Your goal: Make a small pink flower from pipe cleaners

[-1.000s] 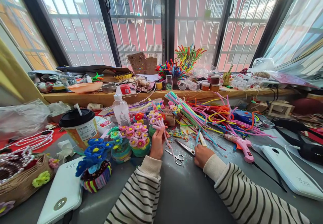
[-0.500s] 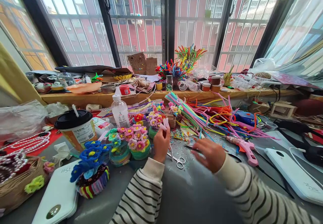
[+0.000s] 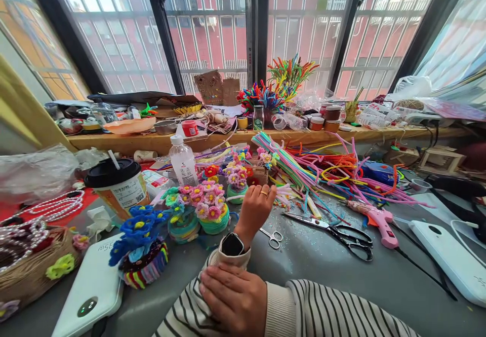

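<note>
My left hand (image 3: 257, 209) is closed around a bundle of pale pink pipe cleaners (image 3: 285, 195), whose ends stick out on both sides of the fist. A ring shows on one finger, and a smartwatch (image 3: 232, 245) on the wrist is uncovered. My right hand (image 3: 236, 299) lies across the left forearm, its fingers wrapped over the striped sleeve (image 3: 186, 301). Small silver scissors (image 3: 274, 238) lie just right of the left wrist. Farther right, large black-handled scissors (image 3: 334, 230) rest on the grey table (image 3: 315, 266).
Pipe-cleaner flower pots (image 3: 214, 220) stand left of my hands, beside a blue flower pot (image 3: 140, 266), drink cup (image 3: 117, 185) and plastic bottle (image 3: 183, 162). Loose pipe cleaners (image 3: 288, 162) spread behind. A pink glue gun (image 3: 383, 225) and white power bank (image 3: 450, 261) are at right.
My right hand has moved from beside the large scissors onto my left sleeve, and those scissors are now fully visible. The left cuff is pushed back, exposing the watch. The left hand has turned back-up.
</note>
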Action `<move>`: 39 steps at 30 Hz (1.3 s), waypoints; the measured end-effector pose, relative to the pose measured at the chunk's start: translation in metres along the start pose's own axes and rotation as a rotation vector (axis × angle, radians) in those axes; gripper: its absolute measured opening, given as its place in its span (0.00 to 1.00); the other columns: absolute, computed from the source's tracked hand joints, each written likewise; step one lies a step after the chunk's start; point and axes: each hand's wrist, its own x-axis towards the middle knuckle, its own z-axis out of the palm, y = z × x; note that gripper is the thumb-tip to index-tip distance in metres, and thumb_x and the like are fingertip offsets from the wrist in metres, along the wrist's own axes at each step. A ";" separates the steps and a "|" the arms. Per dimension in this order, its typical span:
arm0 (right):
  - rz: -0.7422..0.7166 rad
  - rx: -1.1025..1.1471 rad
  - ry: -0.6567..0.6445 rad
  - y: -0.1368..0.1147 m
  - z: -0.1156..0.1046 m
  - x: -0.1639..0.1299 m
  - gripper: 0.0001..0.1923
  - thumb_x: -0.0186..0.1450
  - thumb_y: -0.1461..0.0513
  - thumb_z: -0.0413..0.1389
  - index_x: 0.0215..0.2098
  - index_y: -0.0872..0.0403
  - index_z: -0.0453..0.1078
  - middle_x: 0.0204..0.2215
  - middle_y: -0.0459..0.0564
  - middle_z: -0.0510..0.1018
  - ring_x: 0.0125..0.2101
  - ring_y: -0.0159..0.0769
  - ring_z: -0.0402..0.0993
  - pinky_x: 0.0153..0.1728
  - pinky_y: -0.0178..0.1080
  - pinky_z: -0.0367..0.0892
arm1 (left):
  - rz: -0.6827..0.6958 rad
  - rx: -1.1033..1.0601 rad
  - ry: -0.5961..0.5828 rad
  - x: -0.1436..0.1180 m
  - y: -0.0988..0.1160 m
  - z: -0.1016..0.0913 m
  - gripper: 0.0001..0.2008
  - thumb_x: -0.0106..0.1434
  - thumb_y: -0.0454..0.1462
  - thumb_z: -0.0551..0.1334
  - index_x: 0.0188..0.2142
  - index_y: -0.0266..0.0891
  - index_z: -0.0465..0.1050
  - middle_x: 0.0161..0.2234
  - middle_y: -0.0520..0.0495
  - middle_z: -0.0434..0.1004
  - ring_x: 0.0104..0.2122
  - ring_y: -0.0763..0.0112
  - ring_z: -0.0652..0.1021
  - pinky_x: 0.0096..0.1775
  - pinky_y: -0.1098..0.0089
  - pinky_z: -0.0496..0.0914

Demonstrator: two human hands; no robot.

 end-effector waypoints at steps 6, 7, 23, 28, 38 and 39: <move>0.034 0.036 0.091 -0.006 -0.002 -0.001 0.14 0.60 0.65 0.40 0.38 0.62 0.64 0.39 0.49 0.71 0.45 0.33 0.60 0.46 0.34 0.59 | -0.004 -0.028 0.037 0.001 0.003 0.004 0.13 0.57 0.32 0.48 0.42 0.40 0.60 0.32 0.47 0.67 0.32 0.70 0.66 0.39 0.66 0.58; 0.022 0.052 0.110 -0.007 -0.001 -0.002 0.13 0.60 0.65 0.41 0.37 0.61 0.65 0.38 0.49 0.71 0.44 0.32 0.61 0.46 0.33 0.59 | -0.005 -0.031 0.042 0.001 0.003 0.004 0.13 0.57 0.32 0.48 0.42 0.40 0.60 0.32 0.47 0.67 0.32 0.70 0.66 0.39 0.66 0.58; 0.038 0.305 0.171 0.039 -0.032 0.001 0.12 0.58 0.59 0.44 0.30 0.58 0.65 0.31 0.49 0.73 0.39 0.29 0.64 0.41 0.31 0.61 | -0.409 -0.701 0.383 -0.006 -0.012 -0.006 0.09 0.52 0.34 0.55 0.34 0.39 0.66 0.30 0.48 0.67 0.32 0.72 0.67 0.35 0.71 0.62; 0.475 0.306 0.326 0.078 -0.057 -0.004 0.08 0.57 0.63 0.46 0.31 0.57 0.64 0.28 0.51 0.71 0.33 0.31 0.66 0.35 0.37 0.64 | -0.810 -1.294 0.358 -0.003 -0.023 -0.010 0.08 0.47 0.40 0.59 0.26 0.37 0.65 0.23 0.52 0.66 0.24 0.76 0.67 0.28 0.75 0.62; 1.040 0.576 0.397 0.121 -0.060 -0.018 0.11 0.54 0.56 0.48 0.28 0.57 0.63 0.24 0.47 0.67 0.22 0.27 0.63 0.19 0.30 0.61 | -0.721 -1.796 -0.206 -0.004 0.003 -0.004 0.10 0.46 0.40 0.59 0.24 0.34 0.65 0.19 0.54 0.63 0.20 0.81 0.62 0.22 0.78 0.57; 1.054 0.588 0.385 0.123 -0.061 -0.018 0.11 0.53 0.56 0.49 0.27 0.57 0.63 0.23 0.47 0.67 0.22 0.27 0.63 0.19 0.29 0.60 | -0.714 -1.793 -0.227 -0.005 0.004 -0.004 0.10 0.45 0.40 0.59 0.24 0.34 0.65 0.19 0.54 0.62 0.19 0.81 0.62 0.21 0.78 0.56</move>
